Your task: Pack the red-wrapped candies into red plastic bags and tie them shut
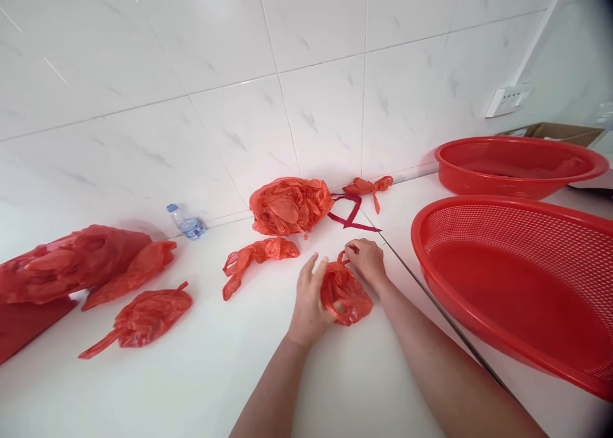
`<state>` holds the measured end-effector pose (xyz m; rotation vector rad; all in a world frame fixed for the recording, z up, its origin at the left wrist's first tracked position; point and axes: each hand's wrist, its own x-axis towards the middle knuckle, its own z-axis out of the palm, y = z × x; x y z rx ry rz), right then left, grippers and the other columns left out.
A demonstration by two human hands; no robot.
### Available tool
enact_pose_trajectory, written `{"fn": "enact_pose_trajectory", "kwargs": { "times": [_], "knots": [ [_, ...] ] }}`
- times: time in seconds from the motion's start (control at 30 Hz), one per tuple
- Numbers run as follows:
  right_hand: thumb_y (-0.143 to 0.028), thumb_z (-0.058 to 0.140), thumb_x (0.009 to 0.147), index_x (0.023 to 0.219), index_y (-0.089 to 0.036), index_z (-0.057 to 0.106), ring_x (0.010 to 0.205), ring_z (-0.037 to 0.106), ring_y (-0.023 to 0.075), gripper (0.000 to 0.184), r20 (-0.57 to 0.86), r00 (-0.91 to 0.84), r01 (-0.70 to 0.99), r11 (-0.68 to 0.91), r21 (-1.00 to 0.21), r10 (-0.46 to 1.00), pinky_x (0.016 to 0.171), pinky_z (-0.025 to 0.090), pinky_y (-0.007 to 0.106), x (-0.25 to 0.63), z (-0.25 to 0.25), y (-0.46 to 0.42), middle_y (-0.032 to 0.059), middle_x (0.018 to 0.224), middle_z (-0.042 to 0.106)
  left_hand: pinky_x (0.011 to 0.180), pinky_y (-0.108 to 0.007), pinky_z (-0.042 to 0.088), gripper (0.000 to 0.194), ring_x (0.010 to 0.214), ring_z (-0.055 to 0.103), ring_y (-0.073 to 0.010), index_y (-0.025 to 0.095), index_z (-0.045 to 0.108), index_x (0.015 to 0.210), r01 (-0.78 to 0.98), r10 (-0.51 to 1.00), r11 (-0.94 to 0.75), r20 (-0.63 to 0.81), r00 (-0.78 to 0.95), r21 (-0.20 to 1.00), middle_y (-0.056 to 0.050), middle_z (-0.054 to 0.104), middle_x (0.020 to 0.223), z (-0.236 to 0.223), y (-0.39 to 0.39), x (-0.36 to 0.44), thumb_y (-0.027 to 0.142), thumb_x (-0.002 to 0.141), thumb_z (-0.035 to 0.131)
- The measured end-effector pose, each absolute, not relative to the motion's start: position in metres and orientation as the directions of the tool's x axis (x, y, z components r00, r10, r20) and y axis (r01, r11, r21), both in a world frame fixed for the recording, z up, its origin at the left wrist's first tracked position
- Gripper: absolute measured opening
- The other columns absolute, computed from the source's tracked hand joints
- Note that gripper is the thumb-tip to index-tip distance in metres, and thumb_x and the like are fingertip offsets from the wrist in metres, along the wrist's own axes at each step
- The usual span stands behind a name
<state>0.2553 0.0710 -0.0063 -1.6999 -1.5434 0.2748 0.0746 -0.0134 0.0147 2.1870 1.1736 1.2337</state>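
White tiled wall & white counter, red plastic bags scattered along it. Small bunched red bag on counter btwn hands: R hand pinches its loop handle, fingers narrow; L hand half-open, fingers spread, thumb side against bag. Larger crumpled bag just ahead, near dark red strap. Water bottle by wall; 2 red perforated basins to right.
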Motion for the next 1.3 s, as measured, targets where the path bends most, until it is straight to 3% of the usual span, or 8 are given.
{"fn": "enact_pose_trajectory", "kwargs": {
  "times": [0.1,0.23,0.57,0.7,0.9,1.0,1.1,1.3],
  "knots": [
    [-0.025,0.049,0.079,0.078,-0.024,0.067,0.085,0.055,0.0167,0.018,0.344,0.228,0.736,0.07,-0.673,0.911,0.078,0.036,0.029,0.257,-0.008,0.072,0.0008,0.084,0.066,0.1,-0.047,0.034,0.073,0.124,0.039,-0.0312,0.027,0.049,0.128,0.519,0.824,-0.566,0.415,0.386,0.64,-0.012,0.039,0.14,0.01,-0.012,0.079,0.005,0.059,0.062],
    [-0.023,0.048,0.078,0.083,-0.024,0.068,0.09,0.056,0.0175,0.02,0.333,0.223,0.723,0.073,-0.687,0.916,0.081,0.037,0.03,0.26,-0.011,0.075,0.0013,0.091,0.067,0.081,-0.037,0.044,0.049,0.09,0.054,-0.0227,0.024,0.062,0.101,0.54,0.869,-0.495,0.371,0.328,0.68,-0.007,0.061,0.1,0.01,-0.013,0.07,-0.001,0.06,0.049],
    [-0.022,0.046,0.078,0.083,-0.023,0.067,0.09,0.058,0.0168,0.021,0.309,0.207,0.697,0.082,-0.713,0.928,0.082,0.039,0.03,0.26,-0.013,0.073,0.0007,0.091,0.068,0.057,-0.024,0.04,0.004,0.061,0.052,-0.0142,0.019,0.056,0.069,0.432,0.998,-0.002,0.031,-0.059,0.902,0.003,0.057,0.063,0.02,-0.06,-0.04,0.018,0.065,0.058],
    [-0.022,0.047,0.077,0.083,-0.023,0.066,0.088,0.057,0.0165,0.021,0.315,0.217,0.696,0.079,-0.713,0.924,0.081,0.039,0.029,0.259,-0.011,0.072,0.0,0.089,0.068,0.056,-0.025,0.043,0.017,0.059,0.054,-0.0156,0.019,0.057,0.074,0.424,0.956,0.143,-0.015,-0.292,0.894,0.003,0.059,0.064,0.026,-0.073,-0.104,0.031,0.064,0.064],
    [-0.02,0.046,0.078,0.08,-0.024,0.067,0.085,0.057,0.016,0.022,0.314,0.217,0.697,0.078,-0.712,0.925,0.078,0.039,0.029,0.258,-0.011,0.074,-0.0002,0.085,0.068,0.075,-0.043,0.049,0.053,0.092,0.059,-0.0301,0.022,0.055,0.11,0.498,0.586,0.368,0.22,-0.78,0.785,-0.008,0.063,0.101,0.027,-0.076,-0.154,0.048,0.065,0.064],
    [-0.02,0.046,0.078,0.08,-0.024,0.067,0.086,0.057,0.0164,0.022,0.311,0.225,0.701,0.069,-0.71,0.923,0.08,0.038,0.03,0.258,-0.012,0.074,0.0001,0.085,0.068,0.1,-0.054,0.032,0.067,0.129,0.033,-0.0367,0.023,0.045,0.126,0.674,0.537,0.35,0.451,-0.713,0.65,-0.014,0.039,0.139,0.028,-0.073,-0.136,0.05,0.067,0.062],
    [-0.02,0.046,0.078,0.081,-0.024,0.067,0.088,0.057,0.0166,0.022,0.31,0.226,0.704,0.064,-0.707,0.923,0.082,0.037,0.03,0.257,-0.012,0.074,-0.0002,0.085,0.068,0.109,-0.055,0.012,0.058,0.138,0.015,-0.0351,0.024,0.046,0.124,0.884,0.55,0.24,0.694,-0.464,0.401,-0.012,0.023,0.15,0.031,-0.066,-0.107,0.043,0.072,0.061],
    [-0.019,0.045,0.078,0.082,-0.024,0.067,0.086,0.057,0.0164,0.022,0.327,0.214,0.714,0.081,-0.696,0.92,0.083,0.037,0.03,0.257,-0.012,0.074,-0.0005,0.084,0.068,0.109,-0.047,0.024,0.051,0.137,0.022,-0.0305,0.021,0.044,0.128,0.972,0.736,-0.044,0.666,-0.124,0.23,-0.013,0.023,0.149,0.025,-0.016,-0.07,0.035,0.08,0.054]
  ]
}}
